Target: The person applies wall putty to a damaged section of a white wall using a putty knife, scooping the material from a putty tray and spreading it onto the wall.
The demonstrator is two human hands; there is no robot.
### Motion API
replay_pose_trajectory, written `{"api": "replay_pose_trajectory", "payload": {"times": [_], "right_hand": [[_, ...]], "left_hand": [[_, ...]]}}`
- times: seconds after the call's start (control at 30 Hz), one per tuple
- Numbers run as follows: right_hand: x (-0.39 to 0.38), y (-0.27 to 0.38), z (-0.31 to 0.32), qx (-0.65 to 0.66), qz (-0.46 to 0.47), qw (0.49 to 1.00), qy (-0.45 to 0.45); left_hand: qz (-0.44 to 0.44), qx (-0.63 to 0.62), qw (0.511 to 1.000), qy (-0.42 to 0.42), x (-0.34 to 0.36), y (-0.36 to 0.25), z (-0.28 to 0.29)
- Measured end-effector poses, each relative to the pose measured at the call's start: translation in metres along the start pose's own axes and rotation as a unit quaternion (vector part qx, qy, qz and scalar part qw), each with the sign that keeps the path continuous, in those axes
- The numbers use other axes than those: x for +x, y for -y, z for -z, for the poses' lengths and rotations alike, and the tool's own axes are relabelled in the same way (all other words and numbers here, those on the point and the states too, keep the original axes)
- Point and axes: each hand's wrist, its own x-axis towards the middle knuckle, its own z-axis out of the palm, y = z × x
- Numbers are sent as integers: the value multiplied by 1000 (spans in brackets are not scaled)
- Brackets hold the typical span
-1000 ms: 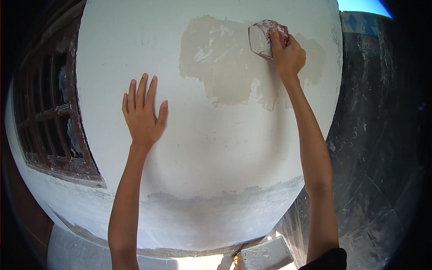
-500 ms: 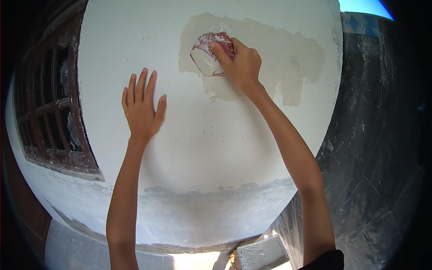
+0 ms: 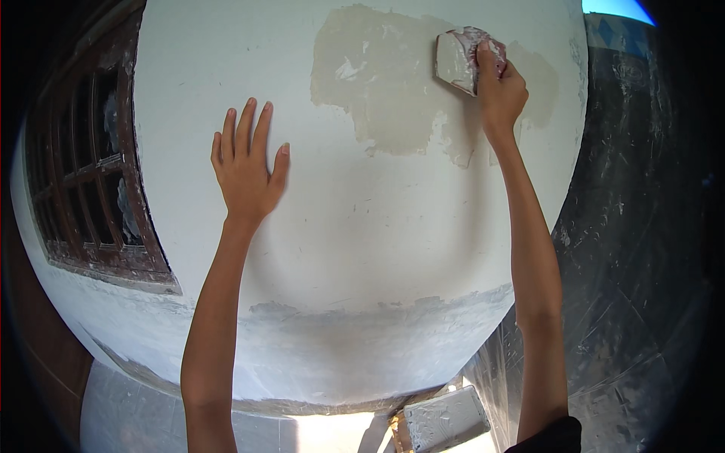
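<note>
Head view: your right hand (image 3: 502, 97) closed round white-smeared scraper (image 3: 457, 60), thumb on its face, over right part of beige patch (image 3: 396, 98) on white wall (image 3: 362, 241). Your left hand (image 3: 248, 181) spread open, palm to wall, holding nothing. Best: low blade angle, even pressure, overlapping strokes; ragged lower border likely needs most care.

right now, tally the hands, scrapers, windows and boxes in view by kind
Hands: 2 (left hand, right hand)
Scraper: 1
Brown-framed window: 1
Paste-smeared box: 1
Total: 5
</note>
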Motion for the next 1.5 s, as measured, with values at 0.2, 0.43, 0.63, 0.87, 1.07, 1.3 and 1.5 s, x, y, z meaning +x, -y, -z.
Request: {"api": "replay_pose_trajectory", "payload": {"times": [0.2,0.43,0.63,0.87,1.07,1.3,1.5], "right_hand": [[-61,40,-52,-41,137,983,110],[-10,6,-32,-199,170,965,-19],[38,-24,7,-225,21,970,-88],[-19,39,-18,-44,30,996,68],[-41,22,-51,-79,233,969,41],[39,-39,4,-247,190,947,-78],[26,-6,14,5,-31,998,-45]], "left_hand": [[-5,5,1000,2,0,3,0],[-6,1,1000,0,1,2,2],[-8,-9,1000,-6,2,0,0],[5,0,1000,-13,-1,1,-1],[-8,-8,1000,-5,1,2,1],[-6,-8,1000,-1,1,0,2],[-3,2,1000,-5,-1,2,1]]}}
